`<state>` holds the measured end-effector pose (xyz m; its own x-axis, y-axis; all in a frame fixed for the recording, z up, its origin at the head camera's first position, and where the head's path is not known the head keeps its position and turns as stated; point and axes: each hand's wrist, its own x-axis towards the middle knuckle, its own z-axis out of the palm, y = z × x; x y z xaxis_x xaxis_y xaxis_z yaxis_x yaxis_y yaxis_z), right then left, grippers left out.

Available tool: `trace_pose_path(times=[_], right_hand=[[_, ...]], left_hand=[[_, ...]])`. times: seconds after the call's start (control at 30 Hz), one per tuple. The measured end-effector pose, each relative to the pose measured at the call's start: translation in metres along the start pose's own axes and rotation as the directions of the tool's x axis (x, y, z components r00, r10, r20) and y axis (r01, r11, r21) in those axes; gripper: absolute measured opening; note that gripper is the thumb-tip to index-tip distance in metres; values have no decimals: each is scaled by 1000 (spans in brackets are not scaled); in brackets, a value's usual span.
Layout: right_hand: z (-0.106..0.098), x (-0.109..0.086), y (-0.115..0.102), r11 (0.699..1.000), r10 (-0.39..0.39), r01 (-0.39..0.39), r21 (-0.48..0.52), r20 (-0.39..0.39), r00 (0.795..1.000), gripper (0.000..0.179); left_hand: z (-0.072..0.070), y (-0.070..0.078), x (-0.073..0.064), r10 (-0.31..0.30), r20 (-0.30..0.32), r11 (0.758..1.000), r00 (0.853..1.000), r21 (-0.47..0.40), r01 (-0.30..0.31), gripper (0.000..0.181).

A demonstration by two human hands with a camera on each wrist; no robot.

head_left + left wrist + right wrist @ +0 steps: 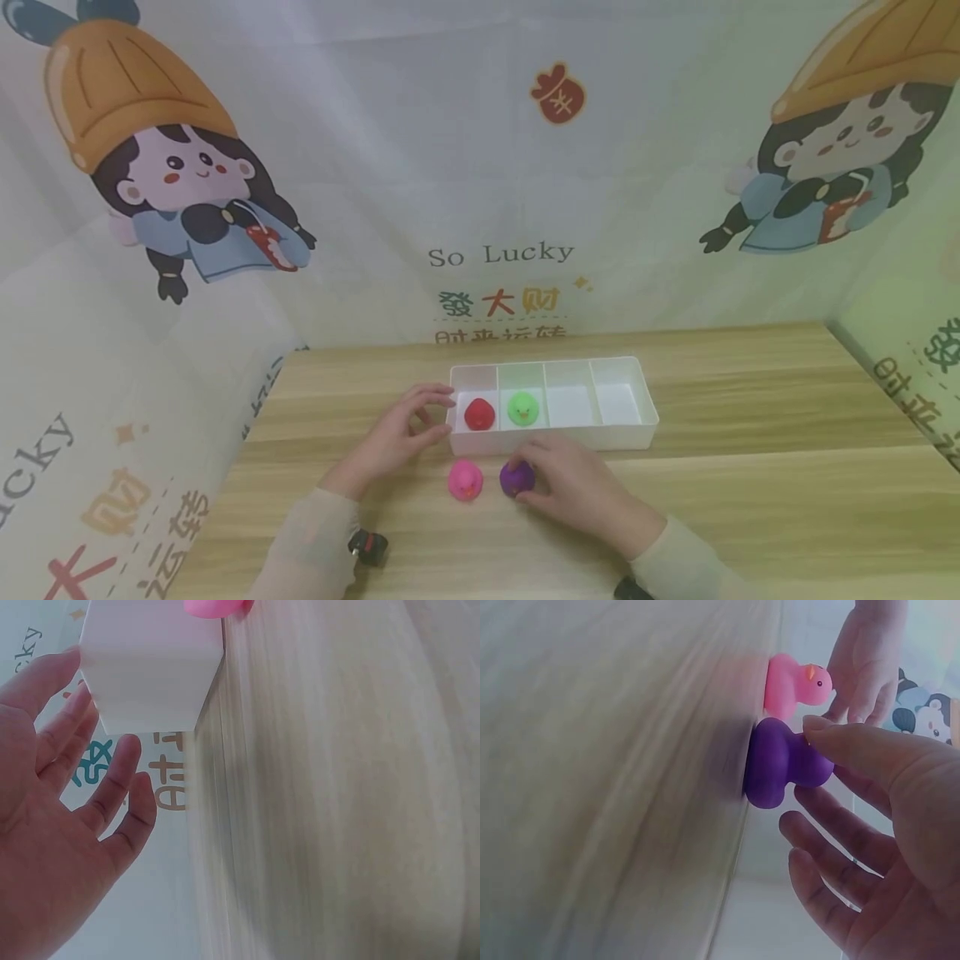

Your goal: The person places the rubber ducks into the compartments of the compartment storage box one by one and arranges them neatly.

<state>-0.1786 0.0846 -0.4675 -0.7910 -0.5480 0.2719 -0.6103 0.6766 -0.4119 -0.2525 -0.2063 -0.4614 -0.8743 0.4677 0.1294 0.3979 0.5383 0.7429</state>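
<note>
A purple rubber duck (513, 481) sits on the table in front of the box. My right hand (581, 492) pinches it near the head, thumb on one side and index finger on the other; the right wrist view shows the remaining fingers spread loosely. To its left is a pink rubber duck (465, 480), which no hand touches. My left hand (397, 435) has its fingertips at the left end of a white divided box (615, 437), fingers relaxed. Inside the box, a red duck (479, 415) occupies the leftmost compartment and a green duck (523, 408) the one beside it.
The wood-grain table (750, 467) extends to both sides of the box. Behind it hangs a printed cloth (390, 167) with cartoon figures and lettering, which also covers the sides. A dark band (368, 547) is on the left wrist.
</note>
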Motion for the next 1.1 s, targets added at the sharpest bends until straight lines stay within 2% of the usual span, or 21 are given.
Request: trace_pose_path(times=[0.67,1.1], right_hand=[[2,8,2,999,-20,20,-29,-24,1000,29],[-5,5,2,999,-21,22,46,-16,1000,29]], left_hand=[[-1,6,1,8,-18,1000,1000,-10,-8,38],[0,4,-1,-9,-6,1000,1000,15,9,39]])
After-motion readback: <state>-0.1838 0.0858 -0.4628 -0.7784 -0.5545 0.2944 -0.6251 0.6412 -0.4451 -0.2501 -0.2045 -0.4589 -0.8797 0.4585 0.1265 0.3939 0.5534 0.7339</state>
